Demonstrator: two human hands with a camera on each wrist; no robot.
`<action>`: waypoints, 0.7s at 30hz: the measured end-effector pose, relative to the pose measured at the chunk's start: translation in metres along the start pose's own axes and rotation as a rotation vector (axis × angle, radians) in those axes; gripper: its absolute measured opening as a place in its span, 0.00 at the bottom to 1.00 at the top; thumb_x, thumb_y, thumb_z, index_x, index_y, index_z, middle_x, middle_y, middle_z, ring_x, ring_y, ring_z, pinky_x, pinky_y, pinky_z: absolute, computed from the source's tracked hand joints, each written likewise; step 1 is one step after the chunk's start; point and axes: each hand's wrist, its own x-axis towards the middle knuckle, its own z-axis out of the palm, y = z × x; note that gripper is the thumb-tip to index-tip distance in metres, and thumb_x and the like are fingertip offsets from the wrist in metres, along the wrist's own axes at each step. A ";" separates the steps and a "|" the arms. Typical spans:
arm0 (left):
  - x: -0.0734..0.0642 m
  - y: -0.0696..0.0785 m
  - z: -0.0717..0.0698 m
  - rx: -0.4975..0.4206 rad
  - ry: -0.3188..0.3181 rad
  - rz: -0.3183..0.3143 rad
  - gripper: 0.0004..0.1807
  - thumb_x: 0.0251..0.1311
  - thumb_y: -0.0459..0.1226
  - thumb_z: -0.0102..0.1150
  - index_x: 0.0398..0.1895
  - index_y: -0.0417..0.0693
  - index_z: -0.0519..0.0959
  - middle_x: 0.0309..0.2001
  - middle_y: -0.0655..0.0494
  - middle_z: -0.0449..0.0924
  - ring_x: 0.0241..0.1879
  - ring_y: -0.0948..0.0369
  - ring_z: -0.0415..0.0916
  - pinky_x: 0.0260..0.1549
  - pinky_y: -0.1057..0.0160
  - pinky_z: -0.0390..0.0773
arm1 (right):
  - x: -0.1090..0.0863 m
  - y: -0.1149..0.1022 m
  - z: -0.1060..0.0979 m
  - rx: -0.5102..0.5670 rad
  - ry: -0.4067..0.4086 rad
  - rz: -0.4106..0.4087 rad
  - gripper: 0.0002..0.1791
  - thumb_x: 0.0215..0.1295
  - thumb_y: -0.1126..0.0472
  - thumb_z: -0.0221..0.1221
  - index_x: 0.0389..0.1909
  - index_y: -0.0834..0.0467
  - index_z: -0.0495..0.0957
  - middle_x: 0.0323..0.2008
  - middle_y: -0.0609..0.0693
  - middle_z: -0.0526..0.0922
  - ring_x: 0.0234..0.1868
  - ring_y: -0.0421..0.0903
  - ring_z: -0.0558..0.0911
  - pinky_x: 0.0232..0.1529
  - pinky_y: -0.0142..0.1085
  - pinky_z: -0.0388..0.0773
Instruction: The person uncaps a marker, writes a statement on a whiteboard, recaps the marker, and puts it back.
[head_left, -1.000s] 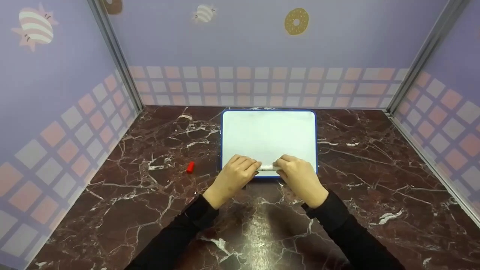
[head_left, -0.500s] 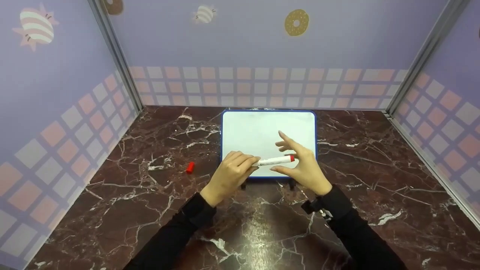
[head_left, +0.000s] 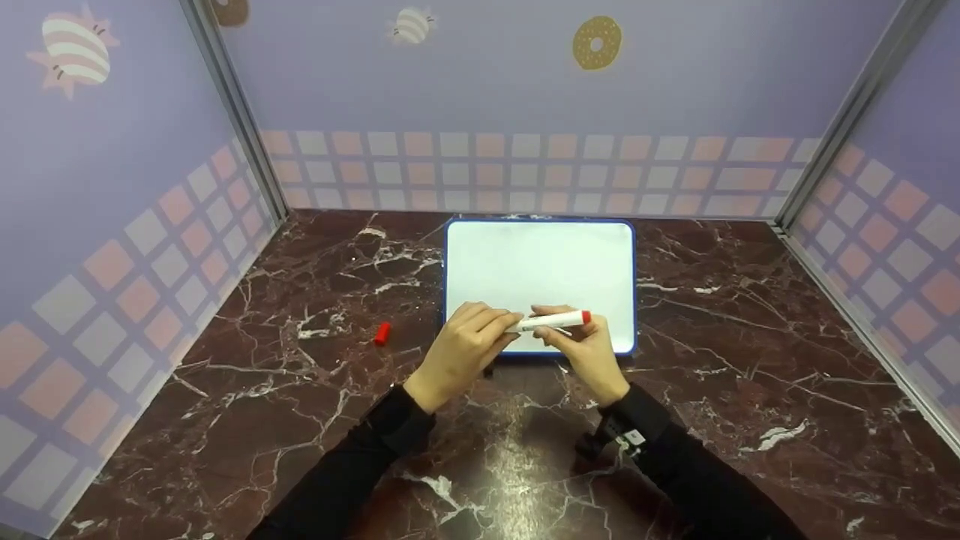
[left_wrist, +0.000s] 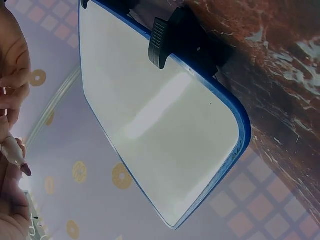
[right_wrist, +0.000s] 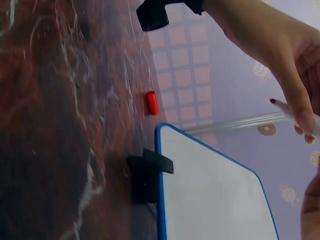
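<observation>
A white marker (head_left: 559, 321) with a red rear end is held level in front of the whiteboard (head_left: 540, 262). My left hand (head_left: 469, 341) pinches it by the tip end. Thumb and fingers of my right hand (head_left: 592, 349) close round the barrel nearer the red end. The bare dark-red tip (right_wrist: 273, 101) points out past the left fingers in the right wrist view. A loose red cap (head_left: 382, 334) lies on the table left of the board. The left wrist view catches both hands only at its left edge.
The blue-framed board stands tilted on a dark red marbled table (head_left: 300, 420), held at its lower edge by black clips (left_wrist: 160, 42). Purple panels (head_left: 480, 75) with pink and white squares enclose the back and sides.
My right hand lets go of the marker, spreads open beside its red end, then comes back in round the barrel. The left hand keeps its pinch; the cap stays put.
</observation>
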 end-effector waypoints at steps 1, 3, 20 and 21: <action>0.000 0.000 -0.001 0.003 -0.012 -0.006 0.14 0.58 0.37 0.69 0.46 0.42 0.85 0.40 0.54 0.86 0.37 0.60 0.80 0.40 0.65 0.81 | 0.000 0.001 0.001 0.003 0.006 -0.005 0.17 0.61 0.73 0.64 0.49 0.78 0.78 0.39 0.45 0.89 0.36 0.39 0.85 0.37 0.27 0.83; 0.000 -0.002 -0.002 0.007 -0.038 -0.023 0.18 0.57 0.40 0.70 0.50 0.41 0.84 0.43 0.53 0.86 0.41 0.59 0.81 0.45 0.64 0.82 | 0.000 0.003 0.003 0.003 0.016 -0.024 0.15 0.62 0.74 0.62 0.47 0.79 0.78 0.35 0.46 0.89 0.33 0.39 0.85 0.35 0.28 0.83; 0.011 -0.086 -0.017 -0.212 -0.392 -0.831 0.38 0.73 0.37 0.48 0.79 0.38 0.43 0.76 0.32 0.47 0.74 0.38 0.51 0.76 0.42 0.55 | 0.052 0.020 0.018 -0.077 0.097 -0.353 0.10 0.71 0.73 0.51 0.46 0.78 0.70 0.44 0.70 0.81 0.38 0.49 0.88 0.40 0.41 0.89; 0.008 -0.089 -0.016 -0.237 -0.427 -0.855 0.38 0.73 0.37 0.47 0.79 0.38 0.41 0.76 0.32 0.48 0.75 0.38 0.52 0.76 0.43 0.55 | 0.056 0.023 0.020 -0.096 0.102 -0.357 0.09 0.70 0.74 0.52 0.45 0.78 0.71 0.44 0.71 0.81 0.37 0.48 0.88 0.40 0.40 0.89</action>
